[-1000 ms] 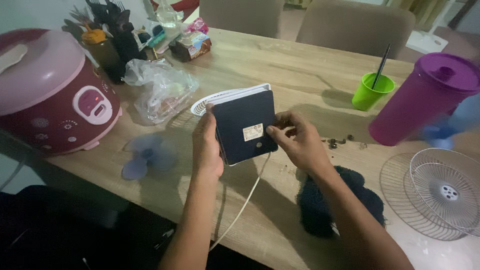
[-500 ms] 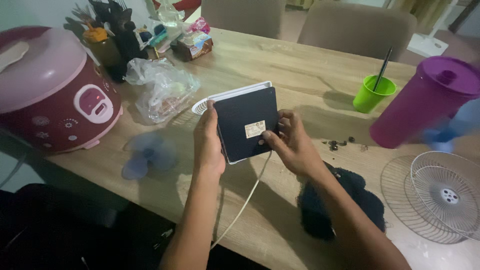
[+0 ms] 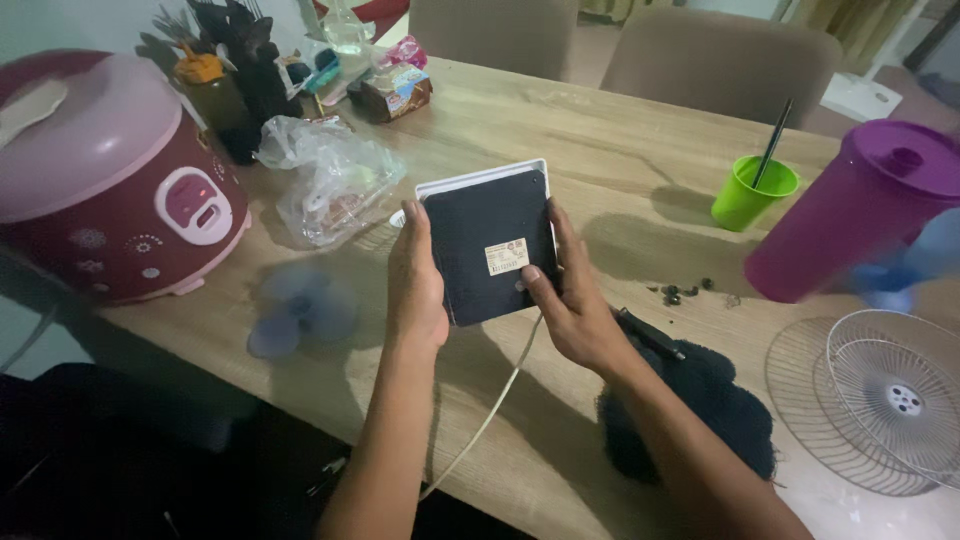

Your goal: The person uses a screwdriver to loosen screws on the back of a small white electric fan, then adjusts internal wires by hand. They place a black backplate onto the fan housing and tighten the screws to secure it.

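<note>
Both my hands hold a square fan base (image 3: 490, 240) above the wooden table (image 3: 560, 130); its dark underside faces me, with a white rim and a small label. My left hand (image 3: 417, 290) grips its left edge, thumb on the dark face. My right hand (image 3: 572, 310) grips the lower right edge, thumb near the label. A white cord (image 3: 490, 410) hangs from the base toward the table's near edge.
A pink rice cooker (image 3: 110, 180) stands at left, a blue fan blade (image 3: 300, 305) and a clear plastic bag (image 3: 325, 175) near it. Right: purple pitcher (image 3: 855, 210), green cup (image 3: 750, 190), wire fan grille (image 3: 880, 400), dark cloth (image 3: 700, 410), a few small screws (image 3: 680, 292).
The base has been turned so its dark underside faces me more squarely. Both hands kept their grip and shifted slightly along its edges.
</note>
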